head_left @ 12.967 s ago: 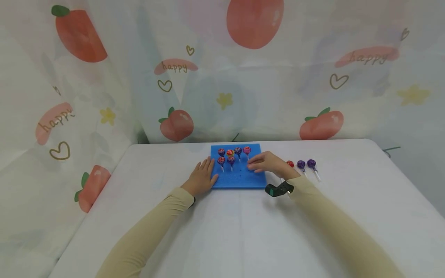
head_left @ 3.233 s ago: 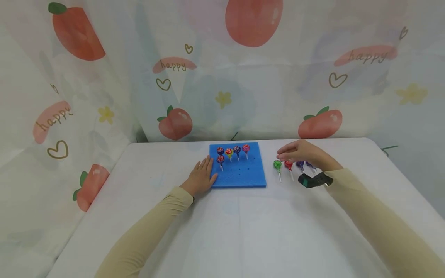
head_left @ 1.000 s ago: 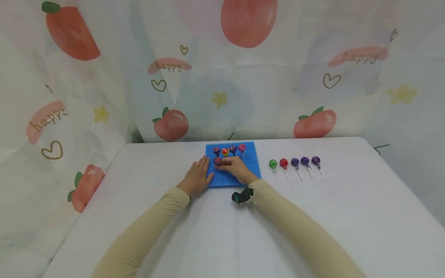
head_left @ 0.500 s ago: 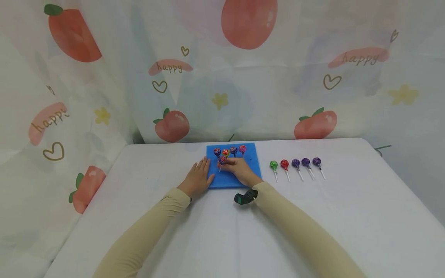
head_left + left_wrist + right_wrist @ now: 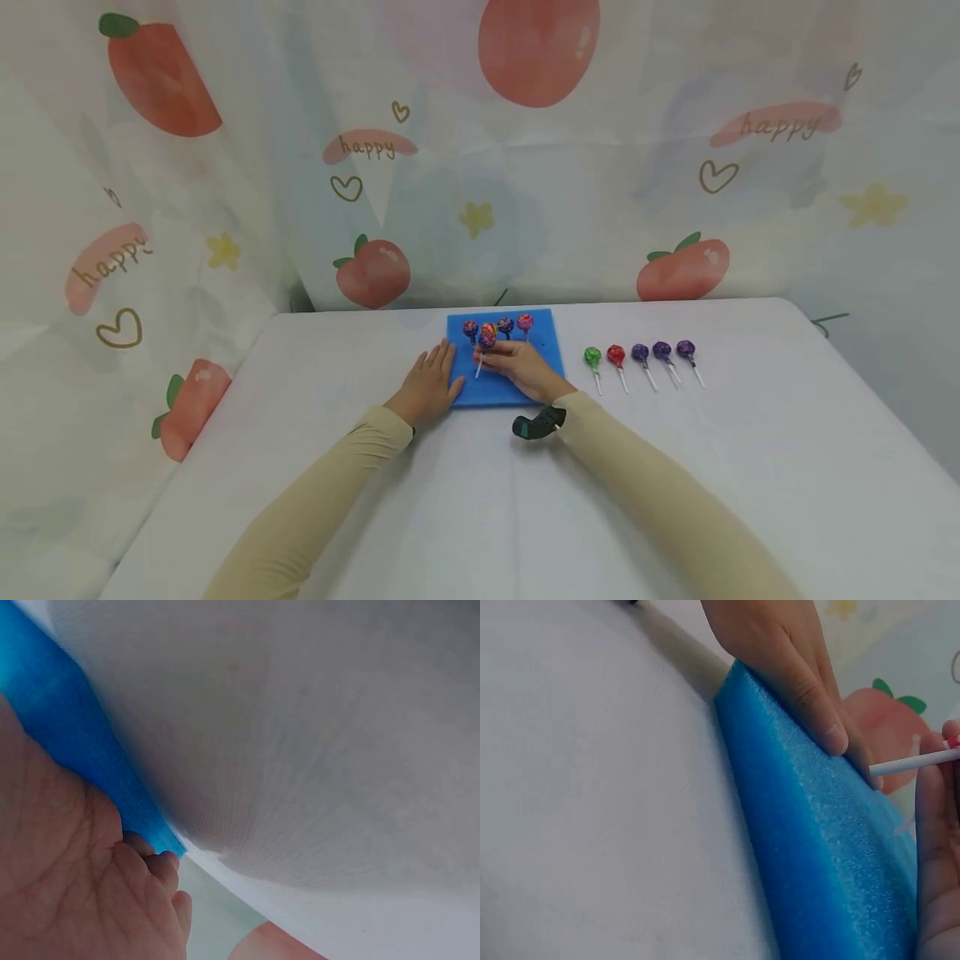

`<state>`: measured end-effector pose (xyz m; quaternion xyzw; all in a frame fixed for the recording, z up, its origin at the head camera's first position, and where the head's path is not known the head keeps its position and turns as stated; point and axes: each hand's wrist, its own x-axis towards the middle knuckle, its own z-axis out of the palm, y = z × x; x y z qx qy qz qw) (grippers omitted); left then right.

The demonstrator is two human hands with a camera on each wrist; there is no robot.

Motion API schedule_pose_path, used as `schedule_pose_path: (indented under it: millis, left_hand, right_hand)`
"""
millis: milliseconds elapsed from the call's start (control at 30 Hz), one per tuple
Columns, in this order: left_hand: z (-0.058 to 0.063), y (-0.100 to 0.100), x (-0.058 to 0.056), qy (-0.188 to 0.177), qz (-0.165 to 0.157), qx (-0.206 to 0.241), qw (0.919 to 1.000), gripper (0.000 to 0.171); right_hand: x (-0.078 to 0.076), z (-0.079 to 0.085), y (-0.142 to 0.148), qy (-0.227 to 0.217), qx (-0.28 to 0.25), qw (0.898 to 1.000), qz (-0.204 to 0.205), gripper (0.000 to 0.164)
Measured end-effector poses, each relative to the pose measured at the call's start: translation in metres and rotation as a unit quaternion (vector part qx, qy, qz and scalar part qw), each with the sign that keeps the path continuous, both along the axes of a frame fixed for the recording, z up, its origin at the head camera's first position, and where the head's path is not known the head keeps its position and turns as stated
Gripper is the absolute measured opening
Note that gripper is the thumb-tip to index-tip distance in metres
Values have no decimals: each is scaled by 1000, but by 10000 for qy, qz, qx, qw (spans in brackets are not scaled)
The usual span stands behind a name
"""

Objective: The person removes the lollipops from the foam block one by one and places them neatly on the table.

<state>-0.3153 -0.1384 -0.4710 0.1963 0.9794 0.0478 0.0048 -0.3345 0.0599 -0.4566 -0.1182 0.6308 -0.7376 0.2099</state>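
Note:
My right hand (image 5: 521, 367) pinches a lollipop (image 5: 487, 340) with a dark red and purple wrapper over the blue foam board (image 5: 517, 392). The right wrist view shows the bare end of its white stick (image 5: 907, 763) out of the foam. My left hand (image 5: 426, 387) rests with extended fingers along the board's left edge. Standing in the board's back row are a dark lollipop (image 5: 470, 328), a second dark one (image 5: 506, 325) and a pink one (image 5: 525, 322); a red-yellow one is mostly hidden behind the held lollipop.
Right of the board, a row of lollipops lies on the white table (image 5: 450, 500): green (image 5: 592, 357), red (image 5: 616, 356) and several purple ones (image 5: 662, 352). A patterned cloth (image 5: 570, 208) hangs behind the table. A dark wrist device (image 5: 538, 423) sits below my right hand.
Two front-row lollipops have left the board since the first frame; the second is now in my right hand, raised clear. The row on the table has grown. My left hand stays put.

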Motion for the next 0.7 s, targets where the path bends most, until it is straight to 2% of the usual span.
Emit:
schedule_pose_path:
  millis: [133, 267, 367, 533, 700]
  left_hand:
    - [5, 2, 2, -164, 105, -160, 9997, 65]
    - [10, 4, 4, -141, 155, -471, 9987, 66]
    - [10, 5, 4, -161, 187, -503, 9984, 66]
    - [13, 5, 6, -296, 223, -414, 9985, 67]
    - [13, 5, 7, -307, 249, -415, 9984, 67]
  right_hand:
    - [7, 5, 6, -223, 135, 9997, 36, 39]
    - [20, 14, 18, -419, 332, 9985, 153, 41]
    - [31, 20, 31, -481, 480, 9974, 220, 42]
    - [48, 33, 59, -413, 634, 9968, 269, 47]
    - [61, 49, 94, -148, 786, 9965, 238, 51]
